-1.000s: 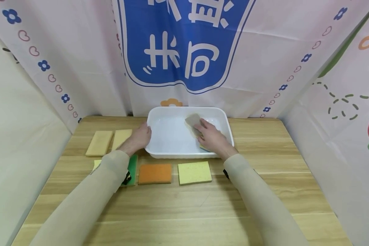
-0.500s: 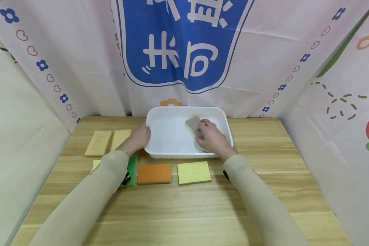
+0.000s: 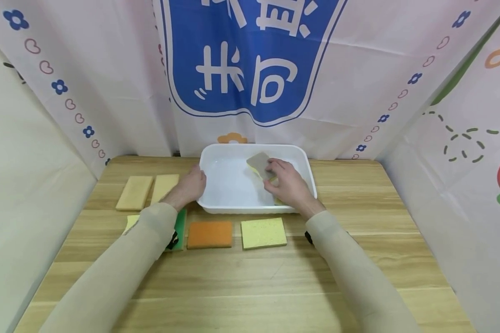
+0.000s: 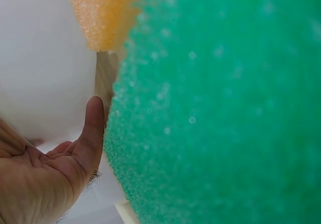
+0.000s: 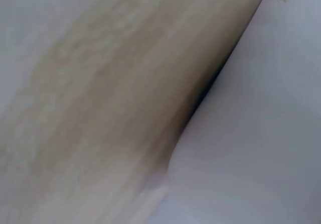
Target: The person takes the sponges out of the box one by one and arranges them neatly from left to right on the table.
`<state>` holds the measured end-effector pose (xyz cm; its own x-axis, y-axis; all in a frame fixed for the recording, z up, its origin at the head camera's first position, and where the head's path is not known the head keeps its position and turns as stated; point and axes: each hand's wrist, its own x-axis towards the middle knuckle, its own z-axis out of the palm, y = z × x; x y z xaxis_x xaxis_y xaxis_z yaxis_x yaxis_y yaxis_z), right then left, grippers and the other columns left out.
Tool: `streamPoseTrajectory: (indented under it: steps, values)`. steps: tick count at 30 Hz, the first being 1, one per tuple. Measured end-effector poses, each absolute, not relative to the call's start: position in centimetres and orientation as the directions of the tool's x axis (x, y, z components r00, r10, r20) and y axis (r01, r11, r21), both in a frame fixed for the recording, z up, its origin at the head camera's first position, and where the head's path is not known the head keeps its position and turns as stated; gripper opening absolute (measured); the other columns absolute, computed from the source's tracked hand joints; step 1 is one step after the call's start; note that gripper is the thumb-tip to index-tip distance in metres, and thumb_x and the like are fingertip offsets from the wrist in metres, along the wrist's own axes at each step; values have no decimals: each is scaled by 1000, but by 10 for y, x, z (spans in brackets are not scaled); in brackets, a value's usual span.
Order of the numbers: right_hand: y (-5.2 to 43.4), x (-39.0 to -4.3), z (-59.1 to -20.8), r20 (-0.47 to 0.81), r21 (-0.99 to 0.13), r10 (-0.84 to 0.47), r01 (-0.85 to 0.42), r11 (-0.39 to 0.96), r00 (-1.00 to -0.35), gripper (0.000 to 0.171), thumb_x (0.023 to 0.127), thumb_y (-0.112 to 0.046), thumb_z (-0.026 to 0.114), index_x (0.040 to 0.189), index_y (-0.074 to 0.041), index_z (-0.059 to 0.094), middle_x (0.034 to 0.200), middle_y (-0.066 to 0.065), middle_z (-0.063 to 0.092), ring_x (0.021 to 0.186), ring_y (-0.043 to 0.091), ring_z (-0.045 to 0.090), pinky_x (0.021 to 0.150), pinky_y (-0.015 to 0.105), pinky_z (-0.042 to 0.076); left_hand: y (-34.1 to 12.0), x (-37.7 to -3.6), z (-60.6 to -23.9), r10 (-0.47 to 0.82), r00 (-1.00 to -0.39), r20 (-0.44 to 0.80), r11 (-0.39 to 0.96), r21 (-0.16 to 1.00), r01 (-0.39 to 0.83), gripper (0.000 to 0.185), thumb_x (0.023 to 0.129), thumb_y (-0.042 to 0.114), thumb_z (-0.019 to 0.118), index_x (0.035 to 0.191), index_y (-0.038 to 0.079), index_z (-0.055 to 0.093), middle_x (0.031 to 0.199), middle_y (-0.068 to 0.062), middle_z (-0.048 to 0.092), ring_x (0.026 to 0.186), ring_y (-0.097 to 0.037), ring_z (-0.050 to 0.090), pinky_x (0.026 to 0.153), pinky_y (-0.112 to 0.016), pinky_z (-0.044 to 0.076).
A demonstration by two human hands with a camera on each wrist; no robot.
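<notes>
In the head view, my right hand (image 3: pixel 290 185) is inside the white tray (image 3: pixel 233 209), pinching a thin sponge (image 3: pixel 259 163), grey on top with a yellow edge, by its near right part. The sponge tilts above the tray floor. Part of another yellowish sponge (image 3: pixel 278 202) shows under that hand; the rest is hidden. At the tray's left side, my left hand (image 3: pixel 192 184) grips the rim. From the left wrist view, its thumb (image 4: pixel 93 118) points up beside a large green sponge (image 4: pixel 215 108). The right wrist view does not show the right hand.
In front of the tray lie an orange sponge (image 3: pixel 209 234) and a pale yellow one (image 3: pixel 264 233). Two cream sponges (image 3: pixel 134 193) lie at the left, near a green one (image 3: pixel 179 230) partly under the left forearm. A printed curtain (image 3: pixel 121 92) hangs behind the wooden table (image 3: pixel 250 286).
The grey sponge has come up a little and tipped, moving slightly left, so its yellow edge now shows. My left hand has stayed at the tray's rim.
</notes>
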<state>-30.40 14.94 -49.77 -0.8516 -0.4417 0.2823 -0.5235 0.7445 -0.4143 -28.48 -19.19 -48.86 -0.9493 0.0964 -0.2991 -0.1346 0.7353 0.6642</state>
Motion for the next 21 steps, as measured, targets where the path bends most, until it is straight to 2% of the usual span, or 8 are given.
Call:
streamPoseTrajectory:
  steps: [8,21]
  values:
    - [151,-295,-492,307,-436,-452,-546,715,-838,37,108,-25,79,139,-5,75,167,13,68,156,40,64,136,55,52,-190,-284,-489,116,-957,-264,750,655,-90,67,126,25,15,181,-13,6,132,-34,70,104,-35,84,77,-36,74]
    - [151,-265,-470,332,-457,-492,-594,662,-804,35,106,-24,80,135,-5,76,166,14,70,153,42,67,132,57,56,-191,-284,-489,113,-953,-280,739,665,-107,68,126,26,14,182,-12,4,137,-34,68,111,-37,84,82,-37,75]
